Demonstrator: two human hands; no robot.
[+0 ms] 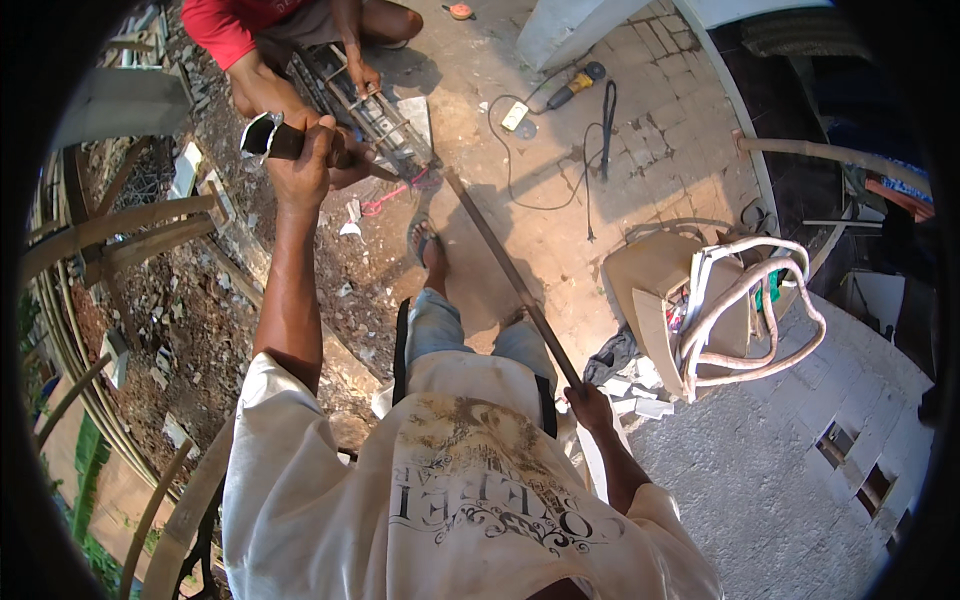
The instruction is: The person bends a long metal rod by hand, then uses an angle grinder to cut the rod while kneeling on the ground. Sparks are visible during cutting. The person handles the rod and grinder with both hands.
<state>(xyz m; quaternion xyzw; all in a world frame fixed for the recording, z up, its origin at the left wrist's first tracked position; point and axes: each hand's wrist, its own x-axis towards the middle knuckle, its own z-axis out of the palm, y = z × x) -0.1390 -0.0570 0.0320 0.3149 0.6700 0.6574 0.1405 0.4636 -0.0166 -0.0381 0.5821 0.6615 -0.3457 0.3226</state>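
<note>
My right hand (590,407), low at my right side, is closed round the near end of a long brown pole (500,262). The pole slants away to the left, its far end by the metal frame (385,120). My left hand (300,168) is raised at the upper left, fingers wrapped round a dark, hollow-looking packet (268,137) with a ragged silvery edge; its exact kind is unclear. Close behind it is a hand (350,165) of a crouching person in a red shirt (215,35). That person's other hand (364,77) rests on the frame.
A yellow angle grinder (576,87), a white socket block (515,116) and loose cable lie on the paving. Pink string (385,200) lies near my foot. At right stand a cardboard box (640,275) and bent pale tubing (800,275). Rubble (170,320) and wooden poles fill the left.
</note>
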